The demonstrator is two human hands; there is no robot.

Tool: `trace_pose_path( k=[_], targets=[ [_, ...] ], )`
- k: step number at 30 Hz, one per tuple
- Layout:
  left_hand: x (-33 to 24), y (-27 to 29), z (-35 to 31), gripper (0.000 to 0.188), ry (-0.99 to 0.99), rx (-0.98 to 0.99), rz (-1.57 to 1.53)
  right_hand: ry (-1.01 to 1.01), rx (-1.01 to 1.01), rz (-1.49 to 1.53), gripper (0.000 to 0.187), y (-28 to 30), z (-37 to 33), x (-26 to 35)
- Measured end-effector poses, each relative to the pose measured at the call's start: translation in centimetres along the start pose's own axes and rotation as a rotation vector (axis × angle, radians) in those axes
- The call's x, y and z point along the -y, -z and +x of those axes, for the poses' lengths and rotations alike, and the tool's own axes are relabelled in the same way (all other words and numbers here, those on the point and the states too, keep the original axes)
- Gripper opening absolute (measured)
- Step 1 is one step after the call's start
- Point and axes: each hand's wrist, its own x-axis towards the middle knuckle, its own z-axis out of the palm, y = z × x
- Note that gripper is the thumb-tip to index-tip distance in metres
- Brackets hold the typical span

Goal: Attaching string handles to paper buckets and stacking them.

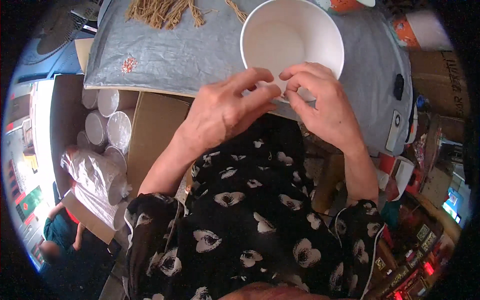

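Observation:
A large white paper bucket lies with its wide mouth toward me at the near edge of the grey-covered table. Just in front of its rim, my left hand reaches in from the left with bent fingers, thumb and index tips close together. Facing it, my right hand has its thumb and forefinger in a pinch. The fingertips of both hands nearly meet. Anything between them is too small or hidden to name. Bundles of tan twine rest at the far side of the table.
Small red-and-white bits lie on the cover at left. A cardboard box below holds several white tubs. Orange-patterned buckets, a black object and a white device are at right. Another person is at lower left.

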Motion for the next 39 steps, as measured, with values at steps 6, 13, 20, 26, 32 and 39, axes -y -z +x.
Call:
trace_pose_path(
  k=[6,13,20,26,32,39],
  targets=[
    [0.3,-0.2,0.0,0.025,0.027,0.095,-0.003,-0.012,-0.013,0.029,0.005,0.2,-0.1,-0.5],
    [0.0,-0.5,0.0,0.019,0.000,0.034,-0.033,0.020,-0.024,0.032,0.005,0.0,-0.3,-0.4],
    [-0.2,-0.4,0.0,0.029,0.060,0.105,-0.021,0.019,-0.017,0.026,0.004,0.1,-0.6,-0.6],
    [-0.3,-0.3,0.2,0.025,0.031,0.133,0.032,0.028,-0.015,0.035,0.004,0.0,-0.6,-0.6],
    [0.1,-0.3,0.7,0.027,0.071,0.124,0.036,0.047,-0.059,-0.005,0.008,0.3,0.1,-0.4],
    [0.9,1.4,3.3,0.013,0.163,-0.117,-0.235,0.065,-0.566,0.000,0.020,1.5,0.1,2.5]
  ],
)
